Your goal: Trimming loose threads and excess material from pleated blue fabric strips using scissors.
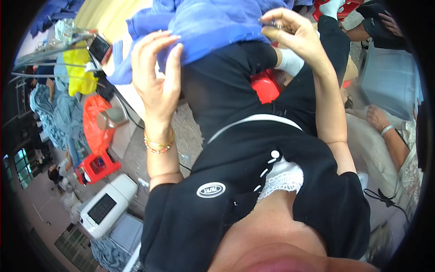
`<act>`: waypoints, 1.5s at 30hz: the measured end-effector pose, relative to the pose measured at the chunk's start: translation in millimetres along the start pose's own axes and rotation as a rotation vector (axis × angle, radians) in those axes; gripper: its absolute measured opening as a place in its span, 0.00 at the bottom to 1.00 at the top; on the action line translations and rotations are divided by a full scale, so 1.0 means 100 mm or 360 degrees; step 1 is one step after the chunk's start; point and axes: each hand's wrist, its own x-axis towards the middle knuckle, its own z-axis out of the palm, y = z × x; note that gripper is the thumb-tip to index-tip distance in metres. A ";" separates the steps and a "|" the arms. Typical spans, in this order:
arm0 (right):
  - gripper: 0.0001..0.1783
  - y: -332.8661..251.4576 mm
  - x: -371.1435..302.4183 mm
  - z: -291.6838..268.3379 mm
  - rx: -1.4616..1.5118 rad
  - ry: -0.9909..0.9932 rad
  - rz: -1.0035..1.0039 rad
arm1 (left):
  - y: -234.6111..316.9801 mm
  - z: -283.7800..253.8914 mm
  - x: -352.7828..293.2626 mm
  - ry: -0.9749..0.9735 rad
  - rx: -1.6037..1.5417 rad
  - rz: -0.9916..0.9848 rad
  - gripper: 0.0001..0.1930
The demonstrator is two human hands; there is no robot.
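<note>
A blue garment (213, 29) lies spread over my lap and the table edge, its near hem running between my hands. My left hand (156, 77) is at the left part of that hem, fingers curved and thumb apart from them, gripping nothing that I can see. At the right end of the hem, my right hand (297, 38) is closed around small metal thread snips (273, 23), partly hidden by the fingers. Their tip is close to the cloth.
On the left are a red plastic stool (102, 168), an orange bag (96, 131), a metal cup (112, 118) and a white machine (108, 206). Another person's hand (377, 118) rests at right, near a pale blue bin (392, 72). A red stool (265, 86) stands between my legs.
</note>
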 end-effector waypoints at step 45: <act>0.13 -0.25 -0.38 0.00 -0.0973 0.0545 -0.1041 | -0.08 -0.31 -0.05 -0.0190 0.0496 0.0319 0.15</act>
